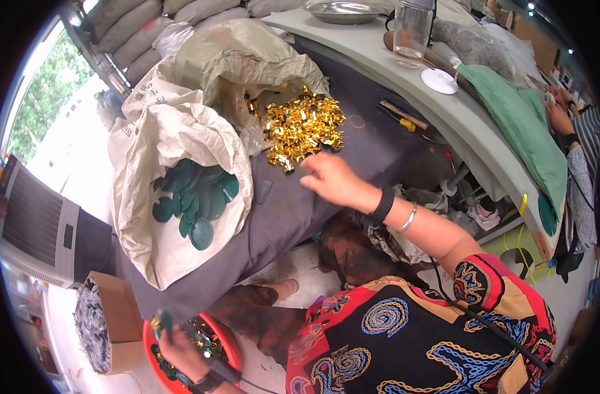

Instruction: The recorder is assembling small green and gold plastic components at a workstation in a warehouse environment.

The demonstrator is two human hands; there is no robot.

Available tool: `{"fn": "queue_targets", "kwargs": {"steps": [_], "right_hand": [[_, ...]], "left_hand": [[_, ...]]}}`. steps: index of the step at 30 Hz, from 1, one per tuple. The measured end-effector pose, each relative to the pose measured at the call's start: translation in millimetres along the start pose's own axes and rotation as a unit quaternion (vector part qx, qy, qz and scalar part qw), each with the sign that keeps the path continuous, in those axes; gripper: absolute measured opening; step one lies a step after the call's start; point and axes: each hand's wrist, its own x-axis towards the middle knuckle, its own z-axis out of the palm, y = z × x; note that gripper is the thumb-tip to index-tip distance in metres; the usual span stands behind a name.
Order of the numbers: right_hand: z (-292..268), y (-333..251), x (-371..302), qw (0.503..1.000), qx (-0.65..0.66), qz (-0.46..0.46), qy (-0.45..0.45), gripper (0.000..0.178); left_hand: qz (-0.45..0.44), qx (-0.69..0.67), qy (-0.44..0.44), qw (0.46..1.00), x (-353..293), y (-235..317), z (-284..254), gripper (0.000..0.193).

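Observation:
My right hand [334, 180], with a black band and a silver bangle on its arm, reaches to the near edge of a heap of shiny gold foil pieces [306, 125]. Its thumb and fingers are apart. The gold pieces spill from a beige woven sack [247, 56] on the grey cloth-covered table. Low at the left, my left hand [180, 354] is closed on a dark green disc [161, 322] with a bit of gold on it. Below that hand stands a red basin [232, 348] holding green and gold pieces. An open white woven sack [175, 259] contains several green discs [208, 197].
A cardboard box [122, 322] with grey shreds stands beside the basin. Behind the box is a grey slatted appliance [37, 223]. Tools [402, 116] lie right of the gold heap. The pale side table [366, 39] bears a clear jar [412, 39]. Another person's hands [559, 111] are far right.

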Motion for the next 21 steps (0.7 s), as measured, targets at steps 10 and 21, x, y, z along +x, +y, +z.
{"fn": "queue_targets", "kwargs": {"steps": [10, 21], "right_hand": [[18.3, 23.6, 5.6, 0.978, -0.197, 0.061, 0.018, 0.034], [27.8, 30.3, -1.4, 0.977, -0.18, 0.043, 0.107, 0.025]], "left_hand": [[-0.041, 0.091, -0.078, 0.992, -5.5, 25.8, 88.2, 0.023], [0.332, 0.555, -0.21, 0.733, 22.3, -11.6, 217.5, 0.047]]}}
